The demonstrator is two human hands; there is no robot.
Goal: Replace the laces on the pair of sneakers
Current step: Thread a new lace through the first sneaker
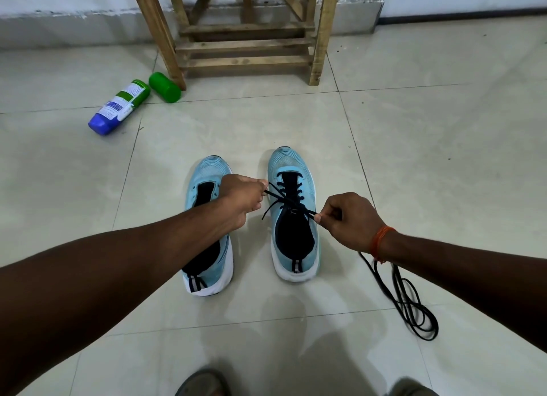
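Note:
Two light blue sneakers stand side by side on the tiled floor, toes pointing away from me. The right sneaker [291, 170] has a dark lace [288, 201] threaded through its eyelets. My left hand [239, 198] pinches one end of that lace, pulled out to the left. My right hand [352, 221] pinches the other end, pulled to the right. The left sneaker [204, 173] shows no lace, and my left forearm crosses over its heel half. A second dark lace [414, 309] lies loosely coiled on the floor under my right wrist.
A wooden stool frame [245, 40] stands against the wall ahead. A green and blue bottle [120, 106] and a green cap [165, 87] lie on the floor at the left. Grey sandal tips [204, 382] show at the bottom edge.

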